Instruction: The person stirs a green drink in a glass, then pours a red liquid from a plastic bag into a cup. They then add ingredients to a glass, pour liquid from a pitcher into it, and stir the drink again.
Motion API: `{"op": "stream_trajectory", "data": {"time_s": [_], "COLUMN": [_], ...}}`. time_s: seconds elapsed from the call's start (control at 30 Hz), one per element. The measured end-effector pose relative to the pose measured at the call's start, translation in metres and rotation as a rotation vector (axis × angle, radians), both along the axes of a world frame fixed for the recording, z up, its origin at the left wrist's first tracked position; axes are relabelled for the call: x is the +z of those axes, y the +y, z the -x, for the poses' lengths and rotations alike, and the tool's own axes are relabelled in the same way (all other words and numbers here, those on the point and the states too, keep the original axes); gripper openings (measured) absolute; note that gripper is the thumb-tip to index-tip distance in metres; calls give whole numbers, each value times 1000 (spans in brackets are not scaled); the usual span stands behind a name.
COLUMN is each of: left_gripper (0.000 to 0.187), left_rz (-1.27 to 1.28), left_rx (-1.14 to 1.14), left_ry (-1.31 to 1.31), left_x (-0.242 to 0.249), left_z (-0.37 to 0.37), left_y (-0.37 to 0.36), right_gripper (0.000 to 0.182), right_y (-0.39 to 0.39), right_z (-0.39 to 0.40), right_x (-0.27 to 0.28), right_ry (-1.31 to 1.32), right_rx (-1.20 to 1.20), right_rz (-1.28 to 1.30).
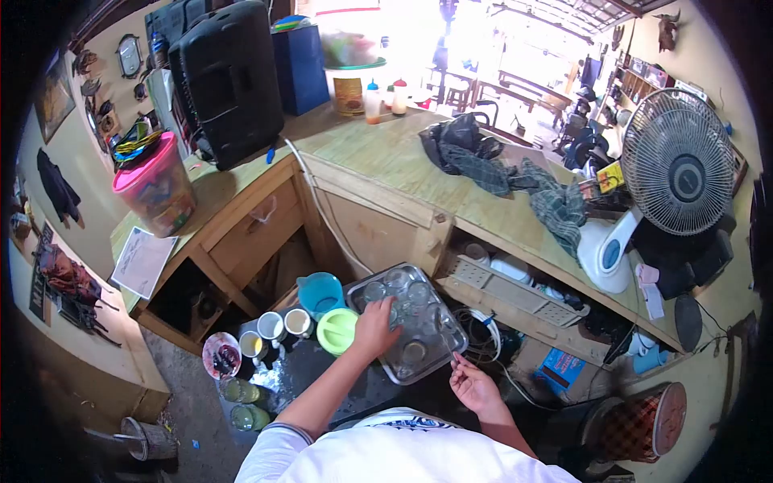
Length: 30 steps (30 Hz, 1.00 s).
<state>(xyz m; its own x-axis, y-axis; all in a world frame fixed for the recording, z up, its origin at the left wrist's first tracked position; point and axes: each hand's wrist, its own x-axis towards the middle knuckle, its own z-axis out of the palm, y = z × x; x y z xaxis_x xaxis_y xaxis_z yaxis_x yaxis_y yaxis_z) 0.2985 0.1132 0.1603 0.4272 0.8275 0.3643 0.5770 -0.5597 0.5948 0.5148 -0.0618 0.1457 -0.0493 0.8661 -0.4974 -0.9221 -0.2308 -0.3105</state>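
"Where were the clear drinking glasses (416, 293) placed?"
"In the rectangular silver metal tray (435, 365), just beneath the left hand (377, 328); whether one was grasped could not be told."
"And the right hand (475, 386)?"
"Its fingertips were pinched together beside the tray's rim."

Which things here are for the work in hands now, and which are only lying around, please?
Seems part of the job:
- metal tray, right hand at its edge
- clear glasses on it, left hand among them

Seems just lying about:
- fan
- checked cloth
- paper sheet
- pink-rimmed tub
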Motion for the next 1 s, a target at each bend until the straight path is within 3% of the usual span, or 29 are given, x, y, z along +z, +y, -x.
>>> {"op": "stream_trajectory", "data": {"time_s": [0.07,0.1,0.17,0.2,0.27,0.4,0.47,0.53,0.77,1.0], "left_gripper": [63,63,65,59,65,66,65,42,46,33], "left_rz": [193,189,326,286,266,321,345,371,399,436], "left_rx": [189,189,249,265,294,279,267,343,245,234], "left_ry": [499,494,805,841,809,800,823,749,878,868], "left_x": [-19,-27,-41,-54,-90,-55,-62,-88,-80,-70], "left_z": [-32,-41,-57,-59,-58,-59,-63,-68,-77,-73], "left_y": [7,12,20,24,36,35,35,42,26,21], "right_gripper": [29,28,27,27,28,23,22,21,22,22], "right_y": [-7,-9,-13,-15,-17,-16,-16,-14,-6,11], "right_z": [-15,-21,-31,-35,-44,-53,-55,-57,-61,-63], "right_x": [-12,-16,-18,-24,-36,-51,-53,-53,-52,-62], "right_ry": [10,24,27,55,103,172,193,226,246,227], "right_rx": [-1,5,9,-2,5,33,52,81,127,147], "right_rz": [-2,-2,-4,22,54,124,126,124,125,106]}}
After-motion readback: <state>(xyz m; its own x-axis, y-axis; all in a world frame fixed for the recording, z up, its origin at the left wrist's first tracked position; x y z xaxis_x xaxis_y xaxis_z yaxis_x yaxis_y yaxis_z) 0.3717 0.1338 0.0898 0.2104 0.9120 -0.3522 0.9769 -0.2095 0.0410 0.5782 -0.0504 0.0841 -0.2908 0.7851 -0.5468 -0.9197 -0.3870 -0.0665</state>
